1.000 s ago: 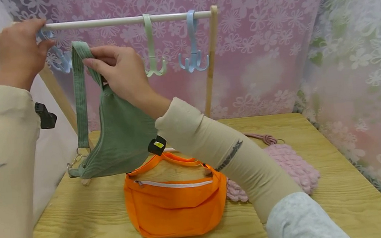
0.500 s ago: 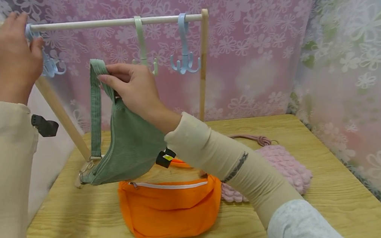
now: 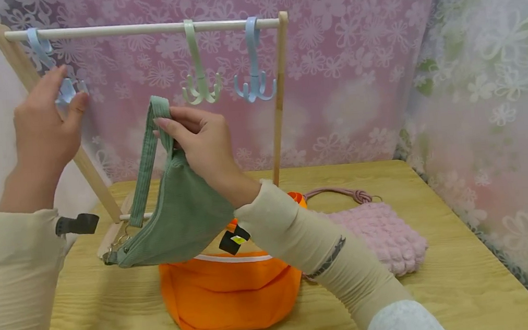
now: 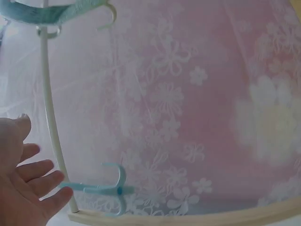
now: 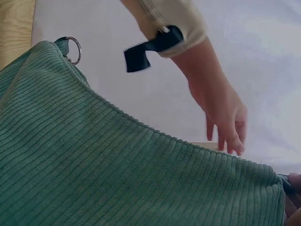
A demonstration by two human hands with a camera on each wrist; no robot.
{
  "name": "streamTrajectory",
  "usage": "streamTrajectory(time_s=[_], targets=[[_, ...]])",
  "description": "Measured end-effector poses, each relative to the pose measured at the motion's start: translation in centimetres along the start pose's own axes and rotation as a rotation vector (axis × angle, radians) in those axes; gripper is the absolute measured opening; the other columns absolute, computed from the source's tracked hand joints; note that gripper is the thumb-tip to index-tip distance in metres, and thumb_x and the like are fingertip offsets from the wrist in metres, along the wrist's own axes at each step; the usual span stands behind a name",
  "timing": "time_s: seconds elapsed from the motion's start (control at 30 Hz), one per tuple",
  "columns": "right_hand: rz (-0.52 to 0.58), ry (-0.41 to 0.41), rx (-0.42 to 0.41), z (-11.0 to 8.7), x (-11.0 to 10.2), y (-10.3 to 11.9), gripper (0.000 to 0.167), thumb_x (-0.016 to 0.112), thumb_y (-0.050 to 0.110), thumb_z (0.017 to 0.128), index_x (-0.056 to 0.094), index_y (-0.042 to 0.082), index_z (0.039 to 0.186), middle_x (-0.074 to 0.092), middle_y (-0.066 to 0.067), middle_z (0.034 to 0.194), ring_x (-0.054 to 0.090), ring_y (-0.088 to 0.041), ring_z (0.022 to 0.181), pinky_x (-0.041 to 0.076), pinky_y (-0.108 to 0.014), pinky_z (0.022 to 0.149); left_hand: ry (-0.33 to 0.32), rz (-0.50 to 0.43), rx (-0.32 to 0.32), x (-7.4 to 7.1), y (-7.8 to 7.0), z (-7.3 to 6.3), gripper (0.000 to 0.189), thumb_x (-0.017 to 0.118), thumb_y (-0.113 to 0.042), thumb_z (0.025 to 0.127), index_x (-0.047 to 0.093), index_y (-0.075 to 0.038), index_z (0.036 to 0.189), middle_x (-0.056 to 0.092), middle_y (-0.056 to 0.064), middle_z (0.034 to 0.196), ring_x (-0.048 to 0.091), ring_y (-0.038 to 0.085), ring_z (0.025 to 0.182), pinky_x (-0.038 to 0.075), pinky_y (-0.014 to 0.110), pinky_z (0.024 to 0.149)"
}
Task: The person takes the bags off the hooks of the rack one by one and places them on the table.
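My right hand [image 3: 211,148] pinches the strap [image 3: 144,170] of a green corduroy shoulder bag [image 3: 183,214] between thumb and fingers. The bag hangs tilted above the table, its metal ring and clasp at the lower left. In the right wrist view its ribbed side [image 5: 117,160] fills the lower half. My left hand [image 3: 46,126] is raised beside a light blue multi-prong hook [image 3: 39,46] at the rod's left end, partly covering it in the head view. The left wrist view shows that hand [image 4: 26,181] with relaxed, spread fingers, fingertips right by the hook's stem.
A white rod [image 3: 139,28] between wooden posts [image 3: 277,116] also carries a pale green hook [image 3: 196,61] and a second light blue hook [image 3: 253,56]. On the wooden table [image 3: 462,273] lie an orange bag [image 3: 233,293] with a white zip and a pink puffy bag [image 3: 388,233].
My left hand has come down off the rod's left end to the hook's prongs. My right hand has lowered the green bag and moved it to the right.
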State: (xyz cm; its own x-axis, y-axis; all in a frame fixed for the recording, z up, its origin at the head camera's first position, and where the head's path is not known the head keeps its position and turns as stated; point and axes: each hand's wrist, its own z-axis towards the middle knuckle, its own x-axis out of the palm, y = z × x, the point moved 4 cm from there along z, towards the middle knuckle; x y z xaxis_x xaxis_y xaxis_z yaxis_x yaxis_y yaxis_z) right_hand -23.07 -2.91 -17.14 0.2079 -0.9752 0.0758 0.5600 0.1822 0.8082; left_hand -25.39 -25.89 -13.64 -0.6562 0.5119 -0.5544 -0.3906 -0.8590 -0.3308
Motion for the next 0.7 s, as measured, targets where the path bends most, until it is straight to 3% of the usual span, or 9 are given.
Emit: streamTrajectory(time_s=[0.17, 0.27, 0.43, 0.6, 0.7], targets=[[0.041, -0.023, -0.043, -0.7, -0.5, -0.3, 0.026, 0.067, 0.001, 0.09, 0.068, -0.007, 0.114, 0.072, -0.021, 0.101, 0.072, -0.029, 0.084, 0.059, -0.031, 0.073, 0.278, -0.081, -0.129, 1.0, 1.1, -3.4, 0.053, 0.04, -0.039, 0.104, 0.041, -0.009, 0.148, 0.046, 0.026, 0.142, 0.043, 0.052, 0.126, 0.032, 0.065, 0.102], [0.023, -0.036, -0.059, -0.9, -0.7, -0.3, 0.027, 0.067, 0.002, 0.09, 0.068, -0.007, 0.115, 0.072, -0.02, 0.102, 0.072, -0.027, 0.086, 0.058, -0.03, 0.074, 0.426, -0.14, -0.194, 1.8, 2.2, -5.6, 0.056, 0.035, -0.043, 0.105, 0.039, -0.008, 0.149, 0.046, 0.028, 0.141, 0.043, 0.054, 0.124, 0.032, 0.069, 0.097], [0.007, -0.06, -0.092, -1.2, -1.0, -0.3, 0.025, 0.066, 0.001, 0.091, 0.068, -0.008, 0.113, 0.072, -0.02, 0.102, 0.072, -0.024, 0.087, 0.058, -0.03, 0.077, 0.545, -0.204, -0.195, 3.8, 3.2, -9.5, 0.055, 0.037, -0.041, 0.105, 0.04, -0.007, 0.148, 0.045, 0.025, 0.143, 0.043, 0.051, 0.126, 0.033, 0.068, 0.098], [0.046, -0.081, -0.109, -1.5, -1.1, -0.5, 0.023, 0.065, 0.0, 0.091, 0.068, -0.009, 0.112, 0.071, -0.021, 0.103, 0.072, -0.029, 0.087, 0.058, -0.033, 0.077, 0.601, -0.227, -0.154, 5.3, 3.4, -12.6, 0.052, 0.043, -0.036, 0.105, 0.041, -0.008, 0.148, 0.048, 0.023, 0.142, 0.048, 0.048, 0.123, 0.038, 0.066, 0.094], [0.073, -0.093, -0.108, -1.7, -1.2, -0.6, 0.024, 0.064, -0.001, 0.091, 0.067, -0.01, 0.113, 0.071, -0.022, 0.104, 0.072, -0.03, 0.087, 0.058, -0.034, 0.078, 0.63, -0.245, -0.135, 5.8, 3.4, -14.0, 0.05, 0.046, -0.033, 0.104, 0.042, -0.008, 0.148, 0.05, 0.019, 0.142, 0.051, 0.042, 0.122, 0.045, 0.051, 0.096]])
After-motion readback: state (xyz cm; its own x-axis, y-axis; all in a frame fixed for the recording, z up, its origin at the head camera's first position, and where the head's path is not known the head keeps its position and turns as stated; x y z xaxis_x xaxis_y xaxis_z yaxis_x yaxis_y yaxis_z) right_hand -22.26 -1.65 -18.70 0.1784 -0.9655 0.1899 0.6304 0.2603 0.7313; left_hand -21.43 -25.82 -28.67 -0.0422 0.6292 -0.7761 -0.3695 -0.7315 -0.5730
